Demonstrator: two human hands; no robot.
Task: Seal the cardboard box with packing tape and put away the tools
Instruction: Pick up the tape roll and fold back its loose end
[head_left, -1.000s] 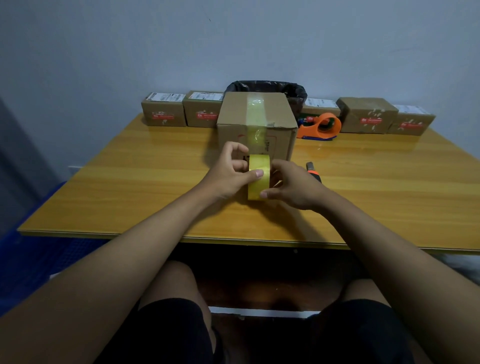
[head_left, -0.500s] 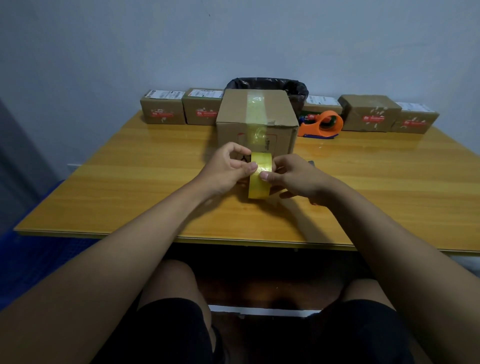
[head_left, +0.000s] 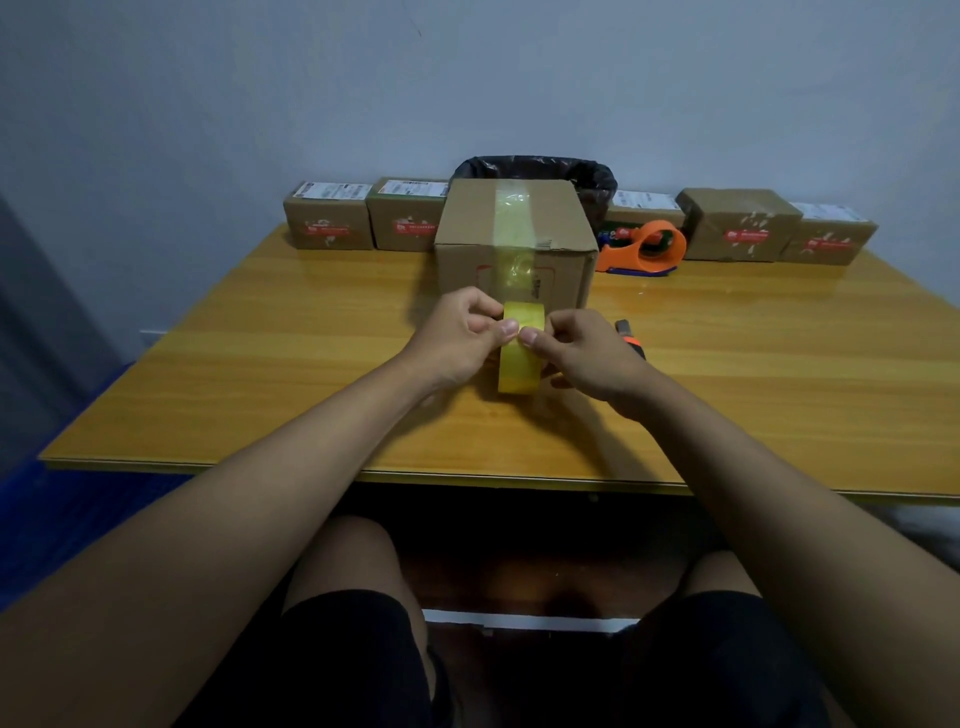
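A cardboard box (head_left: 467, 228) stands mid-table, a strip of clear yellowish tape running over its top and down its front face. Just in front of it a yellow tape roll (head_left: 519, 371) stands on edge on the table. My left hand (head_left: 457, 340) grips the roll's left side, thumb on its top. My right hand (head_left: 582, 353) holds the right side, thumb pressed on the top beside the left thumb. A cutter with an orange-and-black handle (head_left: 629, 340) lies behind my right hand, mostly hidden.
An orange tape dispenser (head_left: 644, 249) sits right of the box. Several small labelled cartons (head_left: 328, 221) line the table's back edge, with a black-lined bin (head_left: 535, 169) behind the box. The wooden table (head_left: 260, 364) ends near my knees.
My right hand has moved from beside the roll up onto it, its thumb now meeting the left thumb on top. The roll and box have stayed in place.
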